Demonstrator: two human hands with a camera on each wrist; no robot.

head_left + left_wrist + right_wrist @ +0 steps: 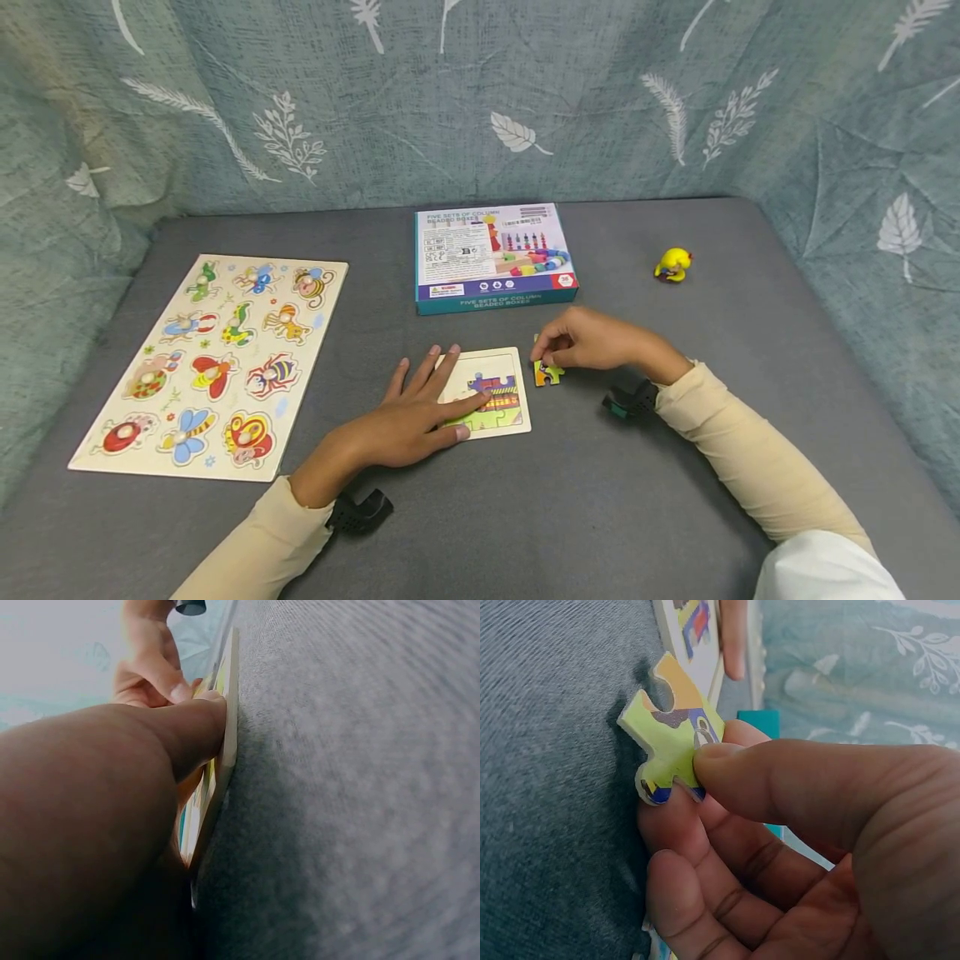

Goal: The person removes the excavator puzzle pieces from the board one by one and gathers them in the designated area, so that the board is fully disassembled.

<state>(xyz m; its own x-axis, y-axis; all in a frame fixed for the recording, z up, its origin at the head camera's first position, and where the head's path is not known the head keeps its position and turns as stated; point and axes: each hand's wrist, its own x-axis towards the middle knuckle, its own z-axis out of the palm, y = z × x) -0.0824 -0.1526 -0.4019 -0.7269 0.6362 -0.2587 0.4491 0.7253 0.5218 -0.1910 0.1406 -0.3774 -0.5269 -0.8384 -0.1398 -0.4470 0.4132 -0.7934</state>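
My left hand [405, 421] lies with fingers spread over a small puzzle board [491, 357], the thumb resting on its lower edge. Pieces fitted in the board show a purple and red picture [501, 392] above green; the fingers hide its left part. To the right of the board, my right hand [592, 337] pinches a jigsaw piece [671, 739] between thumb and fingers. Green, orange and dark blue patches mark that piece, held close to the tabletop. In the left wrist view the left thumb [199, 727] presses on the board's edge [231, 712].
A large wooden insect puzzle [217, 367] lies on the left. Behind the hands sits a beaded-toy box [495, 258]. A yellow toy duck [673, 265] stands at the back right, and a leaf-patterned curtain [450, 100] hangs behind the grey tabletop [562, 517].
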